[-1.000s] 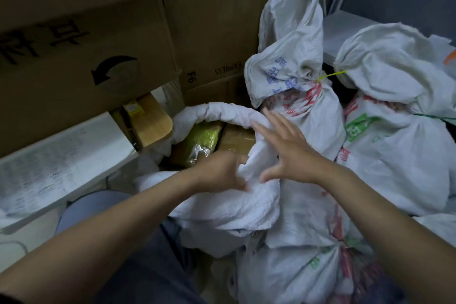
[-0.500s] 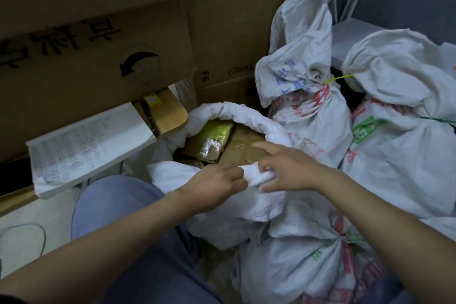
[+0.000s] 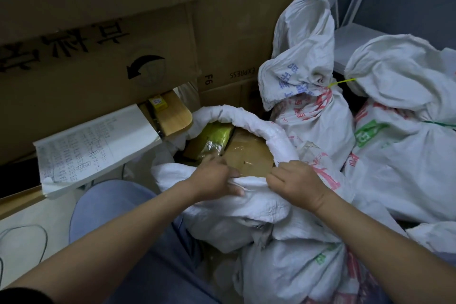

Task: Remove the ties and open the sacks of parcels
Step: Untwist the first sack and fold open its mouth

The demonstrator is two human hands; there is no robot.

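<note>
The step in hand looks like widening the mouth of the open sack (image 3: 246, 118) at centre: the left hand (image 3: 214, 177) and right hand (image 3: 293, 180) each grip its near rim with curled fingers, apparently rolling it down around the brown parcel (image 3: 249, 155). Next, I judge, comes the tied sack (image 3: 311, 116) at 1 o'clock, whose yellow tie (image 3: 341, 82) needs pinching loose. Compared with 1 second ago, the right hand, then flat-fingered, now clutches cloth, and more of the parcel shows.
</note>
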